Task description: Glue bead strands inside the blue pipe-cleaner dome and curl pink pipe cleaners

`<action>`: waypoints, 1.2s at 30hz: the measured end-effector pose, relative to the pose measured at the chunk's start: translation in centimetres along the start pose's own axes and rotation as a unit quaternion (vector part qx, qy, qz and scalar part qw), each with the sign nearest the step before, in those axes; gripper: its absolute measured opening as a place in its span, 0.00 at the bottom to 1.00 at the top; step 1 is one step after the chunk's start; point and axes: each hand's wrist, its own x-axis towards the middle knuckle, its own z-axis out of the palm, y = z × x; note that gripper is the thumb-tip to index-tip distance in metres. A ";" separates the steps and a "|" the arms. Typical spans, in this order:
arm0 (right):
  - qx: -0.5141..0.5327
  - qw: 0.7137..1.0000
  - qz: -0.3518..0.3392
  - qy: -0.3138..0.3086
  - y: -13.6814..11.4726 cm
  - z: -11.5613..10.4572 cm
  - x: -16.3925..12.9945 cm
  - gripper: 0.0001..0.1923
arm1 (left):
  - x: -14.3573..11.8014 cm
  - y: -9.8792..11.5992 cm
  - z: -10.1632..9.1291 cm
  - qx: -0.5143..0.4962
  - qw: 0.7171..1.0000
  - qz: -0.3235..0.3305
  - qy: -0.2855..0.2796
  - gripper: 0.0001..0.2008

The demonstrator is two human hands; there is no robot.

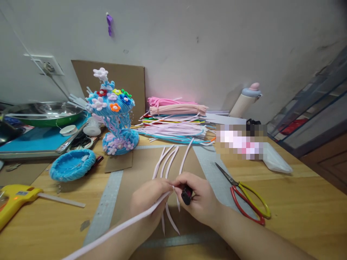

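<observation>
Two hands: I see left hand (148, 196) pinching a fuzzy pink strip (119, 227), right hand (199, 200) gripping a black lighter (187, 195).
Place: bench's near edge, on cardboard (141, 166).

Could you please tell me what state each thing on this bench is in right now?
left hand: closed on a long pale pink pipe cleaner.
right hand: closed around a small black and red tool.
scissors: blades nearly shut, flat on the table.
glue gun: lying on its side, a glue stick in its back.
blue pipe cleaner ornament: upright.
bottle: capped, leaning on the wall.
</observation>
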 end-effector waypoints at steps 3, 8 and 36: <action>-0.006 1.000 0.009 -0.004 0.0 0.0 0.1 0.08 | 0.0 -0.1 0.0 0.016 1.000 0.007 -0.010 0.10; -0.018 0.999 0.038 -0.029 -0.2 0.0 0.2 0.10 | -0.1 -0.1 0.1 0.057 0.998 0.017 -0.036 0.09; -0.055 0.997 -0.008 -0.052 -0.1 -0.2 0.3 0.09 | -0.1 0.0 0.1 0.032 0.997 -0.002 -0.065 0.08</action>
